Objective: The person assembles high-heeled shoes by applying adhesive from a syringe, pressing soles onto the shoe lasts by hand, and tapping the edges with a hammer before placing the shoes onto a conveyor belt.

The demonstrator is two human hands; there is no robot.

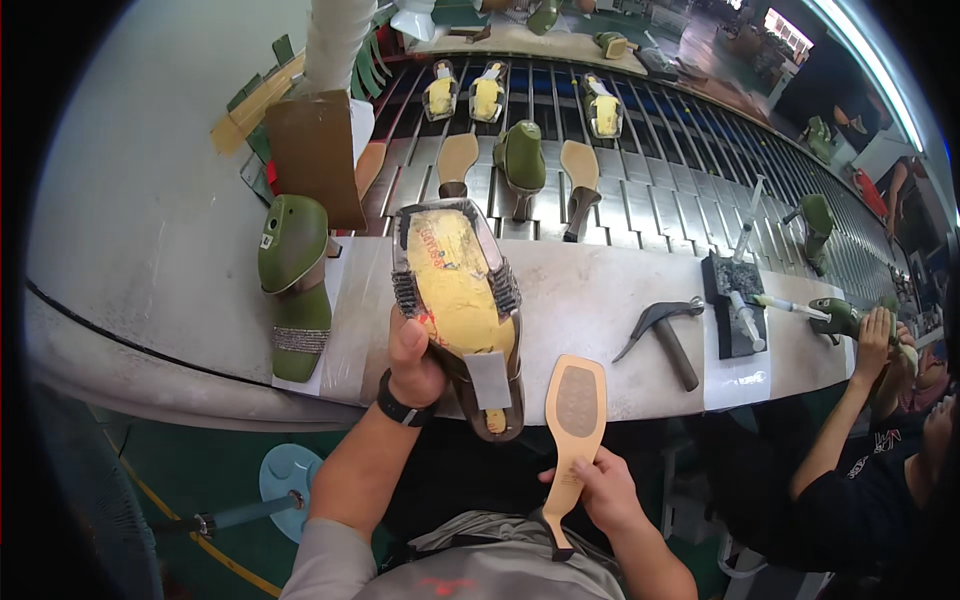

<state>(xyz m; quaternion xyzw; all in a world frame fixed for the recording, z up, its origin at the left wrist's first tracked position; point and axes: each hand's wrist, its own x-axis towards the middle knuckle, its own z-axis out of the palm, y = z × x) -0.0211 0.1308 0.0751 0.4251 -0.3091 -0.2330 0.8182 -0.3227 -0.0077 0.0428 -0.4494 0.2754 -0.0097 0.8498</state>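
My left hand point(413, 362) grips a shoe upper on its last point(447, 275), its yellow underside turned up toward me. Dark, ragged edges are folded over at both sides, and a pale strip crosses the narrow heel part. Lower and to the right, my right hand point(607, 490) is closed round the shank of a tan shoe sole point(578, 400). That sole has a darker textured patch at the forefoot and a dark heel at its lower end. The two pieces are apart. A finished-looking green sandal point(297, 290) with a glittery strap stands left of my left hand.
A claw hammer point(672, 340) and a dark block with syringes point(735, 305) lie on the bench point(620, 270) to the right. Beyond runs a metal conveyor point(650, 195) carrying soles, a green shoe point(522, 160) and several lasted uppers. A co-worker's hands point(880, 345) hold a green shoe at far right.
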